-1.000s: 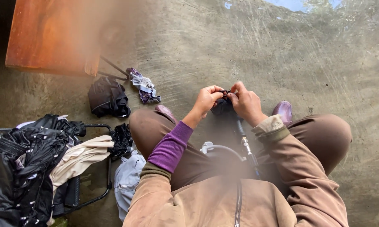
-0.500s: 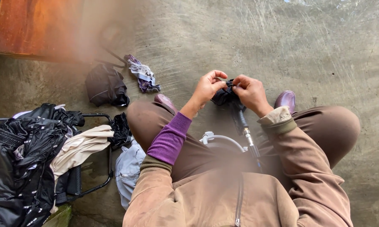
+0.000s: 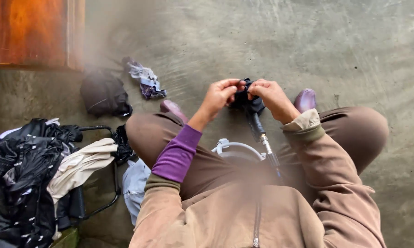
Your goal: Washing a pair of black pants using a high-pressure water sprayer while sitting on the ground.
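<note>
Two hands meet over a small bundle of dark fabric (image 3: pixel 246 97) at the upper end of a folded umbrella, seen from above as a person in a tan zip jacket squats on a rough concrete floor (image 3: pixel 308 41). The left hand (image 3: pixel 220 95) has its fingers curled and pinched on the fabric's left edge; the right hand (image 3: pixel 272 95) is likewise closed, thumb and fingers gripping the same bundle from the other side — the two hands almost touching. Below the fabric the umbrella's dark shaft (image 3: pixel 257 128) runs down toward the person's lap, with a stretch of bare metal rod showing before it passes out of sight against the jacket. A white curved handle (image 3: pixel 234 147) lies between the knees, just beside the shaft. A purple sleeve (image 3: pixel 177 154) shows under the left jacket cuff, and purple shoes (image 3: pixel 305 99) peek out past the brown trousers. To the left, well apart from the hands, a heap of black and cream cloth (image 3: pixel 41 170) is draped over a black metal frame — more folded umbrellas, by the look of the fabric. Farther up the floor lie a dark crumpled bundle (image 3: pixel 103 94) and a scrap of grey and purple cloth (image 3: pixel 145 79), near an orange-brown wooden panel (image 3: pixel 32 32).
</note>
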